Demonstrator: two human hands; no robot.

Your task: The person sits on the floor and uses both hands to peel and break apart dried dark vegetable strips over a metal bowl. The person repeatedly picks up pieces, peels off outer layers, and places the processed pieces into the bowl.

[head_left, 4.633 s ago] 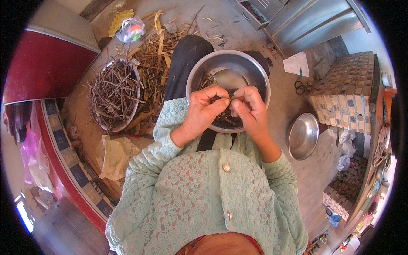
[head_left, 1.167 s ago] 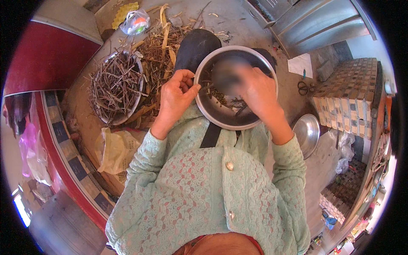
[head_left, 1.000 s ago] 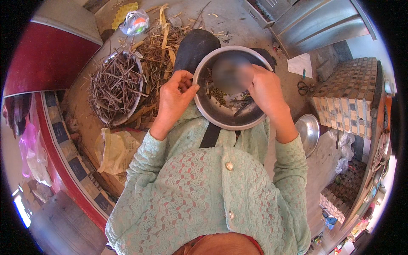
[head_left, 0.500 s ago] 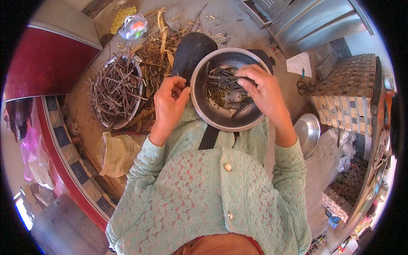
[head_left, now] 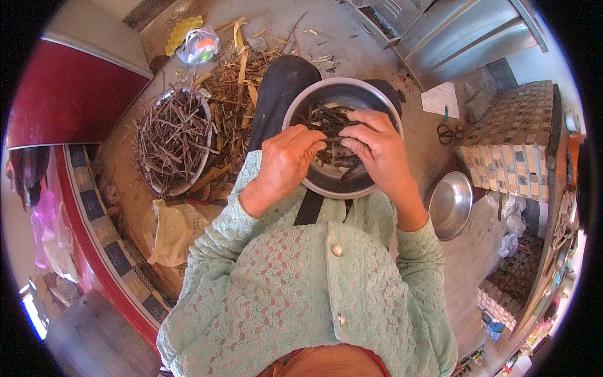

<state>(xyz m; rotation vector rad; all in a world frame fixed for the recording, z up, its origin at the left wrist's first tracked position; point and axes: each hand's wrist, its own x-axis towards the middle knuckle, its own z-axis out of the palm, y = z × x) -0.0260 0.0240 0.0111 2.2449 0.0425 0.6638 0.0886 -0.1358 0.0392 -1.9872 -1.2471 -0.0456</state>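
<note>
A round metal basin (head_left: 353, 90) rests on my lap. In it lie dark, thin dried bean pods (head_left: 329, 117) and small greenish beans (head_left: 325, 157). Over the basin, my left hand (head_left: 286, 160) is closed, with thumb and forefinger pinched together. My right hand (head_left: 382, 154) faces it from the right, its thumb and fingers also pinched. A slim dark bean pod (head_left: 333, 139) seems to span the short gap between the two sets of fingertips, though the fingers cover most of it.
To my left stands a basin heaped with dry twigs (head_left: 173, 141), beside loose stalks and husks (head_left: 235, 94). A yellowish plastic bag (head_left: 169, 232) lies nearer. On the right are an empty metal bowl (head_left: 451, 206), scissors (head_left: 446, 133) and a tiled brick structure (head_left: 509, 141).
My left hand has come from outside the basin's left rim to over the basin, meeting my right hand. The right hand has shifted slightly down, and both now pinch close together.
</note>
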